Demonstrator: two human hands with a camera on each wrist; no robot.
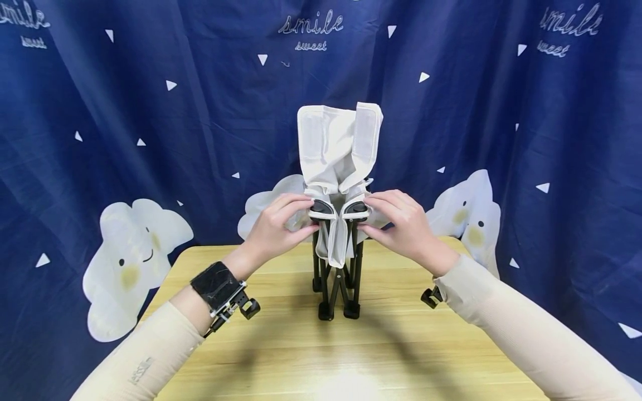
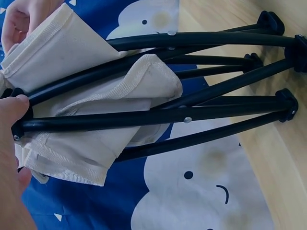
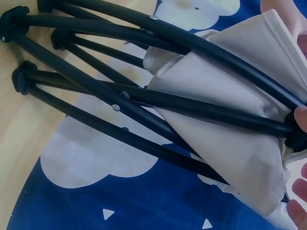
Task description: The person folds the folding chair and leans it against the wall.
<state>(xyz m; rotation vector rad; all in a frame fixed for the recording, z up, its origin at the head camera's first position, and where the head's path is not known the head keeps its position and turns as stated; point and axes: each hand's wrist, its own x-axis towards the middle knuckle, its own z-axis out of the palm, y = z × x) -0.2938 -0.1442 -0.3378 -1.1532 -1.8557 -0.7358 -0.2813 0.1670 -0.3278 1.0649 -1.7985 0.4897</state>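
Note:
A small folding chair [image 1: 331, 145] with cream fabric and black tube legs stands folded narrow on the wooden table. My left hand [image 1: 278, 223] pinches its left front corner, fingers on top and thumb beneath the black plastic cap [image 1: 321, 208]. The right hand [image 1: 405, 223] grips the matching right corner the same way. Between the two corners the seat cloth [image 1: 337, 245] hangs down in a fold. Crossed black legs [image 2: 206, 112] run to their feet on the tabletop in the left wrist view. The right wrist view shows the legs [image 3: 158, 98] close together beside bunched fabric [image 3: 230, 91].
The light wooden table [image 1: 241, 356] lies under the chair, its far edge just behind it. A dark blue curtain [image 1: 210, 111] with clouds and triangles hangs close behind. Wrist cameras [image 1: 248, 306] sit on both arms.

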